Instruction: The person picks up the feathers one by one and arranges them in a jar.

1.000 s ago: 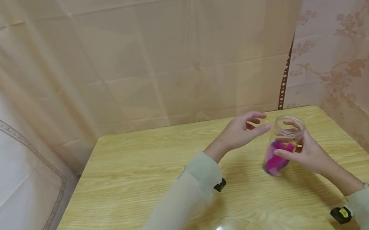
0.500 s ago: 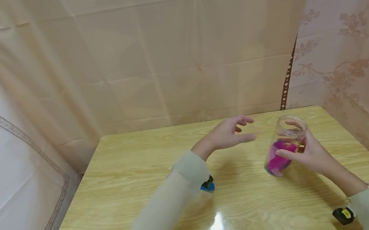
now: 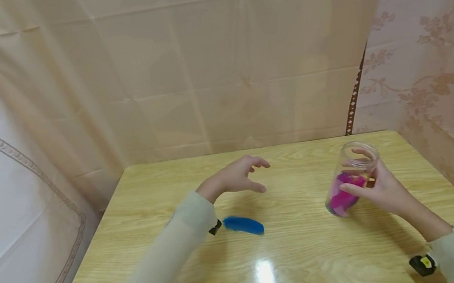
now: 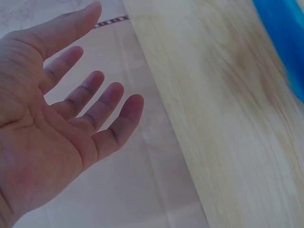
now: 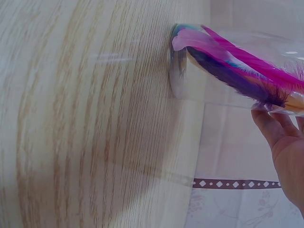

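A clear jar [image 3: 359,156] stands slightly tilted in view at the right of the table, and my right hand [image 3: 383,188] grips its side, thumb in front. Inside lie several feathers [image 5: 237,71], in magenta, pink, purple, teal and orange. My left hand [image 3: 237,175] hovers over the middle of the table, fingers spread and loosely bent, holding nothing; the left wrist view shows its bare palm [image 4: 42,152]. Below that hand a single blue feather [image 3: 243,225] lies on the tabletop. Its near part is also visible as a blue feather [image 4: 282,42] at the corner of the left wrist view.
The wood-grain table [image 3: 310,263] has its back edge against a beige cloth [image 3: 219,76]. A patterned cloth [image 3: 438,63] hangs at the right and a white one [image 3: 9,201] at the left. Black wrist mounts [image 3: 422,265] sit under the sleeves.
My left hand has moved left, away from the jar, and its arm has uncovered the blue feather on the table. My right hand keeps its grip on the jar, nearly still.
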Demonstrator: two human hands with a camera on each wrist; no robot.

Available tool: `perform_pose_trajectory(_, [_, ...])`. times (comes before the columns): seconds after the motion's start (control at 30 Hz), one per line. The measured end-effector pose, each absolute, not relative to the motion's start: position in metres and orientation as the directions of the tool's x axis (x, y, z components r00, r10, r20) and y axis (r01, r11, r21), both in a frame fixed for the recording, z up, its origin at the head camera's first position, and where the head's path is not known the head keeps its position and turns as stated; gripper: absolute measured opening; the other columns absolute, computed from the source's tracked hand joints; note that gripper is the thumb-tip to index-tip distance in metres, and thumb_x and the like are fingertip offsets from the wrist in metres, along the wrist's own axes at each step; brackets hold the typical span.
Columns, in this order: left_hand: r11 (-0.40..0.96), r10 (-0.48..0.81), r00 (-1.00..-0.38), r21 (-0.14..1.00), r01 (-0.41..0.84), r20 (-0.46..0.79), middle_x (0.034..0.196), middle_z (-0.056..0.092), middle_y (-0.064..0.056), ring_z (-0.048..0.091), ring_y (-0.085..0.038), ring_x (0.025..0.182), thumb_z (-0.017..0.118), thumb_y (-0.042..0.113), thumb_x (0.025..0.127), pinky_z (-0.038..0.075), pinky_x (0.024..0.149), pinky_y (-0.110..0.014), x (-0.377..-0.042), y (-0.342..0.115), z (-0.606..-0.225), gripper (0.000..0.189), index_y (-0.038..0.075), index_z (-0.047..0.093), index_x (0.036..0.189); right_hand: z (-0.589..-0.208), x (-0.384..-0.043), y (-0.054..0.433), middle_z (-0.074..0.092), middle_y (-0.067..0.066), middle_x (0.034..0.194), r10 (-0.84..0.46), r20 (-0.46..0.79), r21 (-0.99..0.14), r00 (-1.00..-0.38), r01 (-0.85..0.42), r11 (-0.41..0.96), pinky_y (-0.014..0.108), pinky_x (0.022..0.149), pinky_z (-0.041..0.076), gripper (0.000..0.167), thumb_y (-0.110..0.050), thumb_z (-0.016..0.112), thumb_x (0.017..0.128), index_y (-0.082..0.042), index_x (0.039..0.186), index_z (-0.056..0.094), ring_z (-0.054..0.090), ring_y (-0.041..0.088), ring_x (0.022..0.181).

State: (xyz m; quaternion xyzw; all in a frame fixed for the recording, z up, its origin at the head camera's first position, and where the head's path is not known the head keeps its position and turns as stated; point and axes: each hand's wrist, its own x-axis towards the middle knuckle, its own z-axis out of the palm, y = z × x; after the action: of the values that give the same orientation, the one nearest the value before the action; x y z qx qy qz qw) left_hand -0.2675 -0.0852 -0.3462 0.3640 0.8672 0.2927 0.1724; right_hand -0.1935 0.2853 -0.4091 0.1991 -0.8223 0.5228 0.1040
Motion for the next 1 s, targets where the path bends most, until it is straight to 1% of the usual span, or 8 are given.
perform_pose_trajectory(0.2, [0.632,0.707,-0.692,0.569,0.527,-0.144,0.143,0.053,-0.008,0.049,-0.032,0.131,0.081,0.018,0.089,0.044,0.107,-0.044,-0.262,-0.114,-0.358,0.061,0.009,0.054,0.143,-0.409,-0.195,0.285,0.062,-0.006,0.127,-0.23,0.386,-0.812,-0.893,-0.448,0.375,0.024,0.076,0.058,0.088,0.008,0.077,0.085,-0.015,0.152,0.025,0.064,0.002,0.111])
perform_pose_trajectory(0.33, [0.65,0.698,-0.695,0.563,0.51,-0.176,0.14,0.053,-0.014,0.049,-0.037,0.13,0.08,0.013,0.089,0.043,0.107,-0.048,-0.257,-0.127,-0.372,0.06,0.005,0.054,0.142,-0.41,-0.194,0.285,0.061,-0.007,0.128,-0.231,0.366,-0.816,-0.902,-0.43,0.386,0.024,0.076,0.058,0.088,0.006,0.077,0.086,-0.016,0.153,0.023,0.063,0.001,0.112])
perform_pose_trajectory(0.43, [0.659,0.687,-0.7,0.574,0.486,-0.196,0.138,0.053,-0.018,0.049,-0.04,0.128,0.082,0.01,0.087,0.044,0.105,-0.051,-0.252,-0.136,-0.384,0.061,0.003,0.054,0.141,-0.411,-0.193,0.286,0.059,-0.006,0.13,-0.236,0.354,-0.817,-0.905,-0.422,0.393,0.024,0.076,0.058,0.089,0.003,0.077,0.088,-0.016,0.154,0.021,0.062,-0.001,0.113])
perform_pose_trajectory(0.63, [0.684,0.662,-0.708,0.584,0.438,-0.244,0.137,0.051,-0.016,0.051,-0.035,0.123,0.086,0.017,0.083,0.046,0.102,-0.048,-0.241,-0.151,-0.401,0.067,0.007,0.055,0.142,-0.414,-0.19,0.287,0.06,-0.009,0.129,-0.241,0.344,-0.822,-0.908,-0.415,0.39,0.025,0.076,0.058,0.088,0.003,0.077,0.088,-0.016,0.153,0.021,0.062,-0.001,0.113])
perform_pose_trajectory(0.7, [0.68,0.665,-0.708,0.583,0.444,-0.237,0.135,0.051,-0.016,0.052,-0.034,0.118,0.087,0.018,0.082,0.045,0.1,-0.047,-0.239,-0.154,-0.406,0.068,0.007,0.055,0.142,-0.414,-0.19,0.287,0.06,-0.011,0.129,-0.239,0.346,-0.823,-0.907,-0.416,0.387,0.025,0.076,0.058,0.088,0.004,0.077,0.088,-0.017,0.153,0.022,0.062,-0.001,0.114])
perform_pose_trajectory(0.8, [0.666,0.68,-0.7,0.583,0.465,-0.219,0.134,0.053,-0.016,0.052,-0.032,0.117,0.088,0.019,0.081,0.045,0.1,-0.047,-0.238,-0.158,-0.412,0.069,0.006,0.056,0.14,-0.413,-0.191,0.287,0.06,-0.012,0.129,-0.234,0.347,-0.824,-0.908,-0.415,0.386,0.024,0.076,0.058,0.087,0.004,0.077,0.088,-0.018,0.153,0.023,0.062,-0.001,0.114])
perform_pose_trajectory(0.9, [0.651,0.698,-0.687,0.582,0.488,-0.204,0.131,0.057,-0.014,0.054,-0.031,0.118,0.088,0.019,0.081,0.046,0.101,-0.046,-0.236,-0.16,-0.418,0.067,0.005,0.057,0.139,-0.412,-0.192,0.287,0.061,-0.008,0.129,-0.232,0.348,-0.822,-0.908,-0.415,0.391,0.025,0.076,0.059,0.087,0.004,0.077,0.088,-0.02,0.153,0.023,0.062,-0.001,0.114])
perform_pose_trajectory(1.0, [0.648,0.7,-0.686,0.58,0.493,-0.199,0.128,0.06,-0.012,0.056,-0.029,0.118,0.088,0.018,0.082,0.047,0.101,-0.045,-0.234,-0.162,-0.423,0.064,0.004,0.058,0.137,-0.411,-0.193,0.287,0.06,-0.006,0.13,-0.233,0.347,-0.818,-0.908,-0.415,0.397,0.025,0.075,0.059,0.087,0.003,0.076,0.088,-0.016,0.153,0.022,0.062,-0.001,0.113])
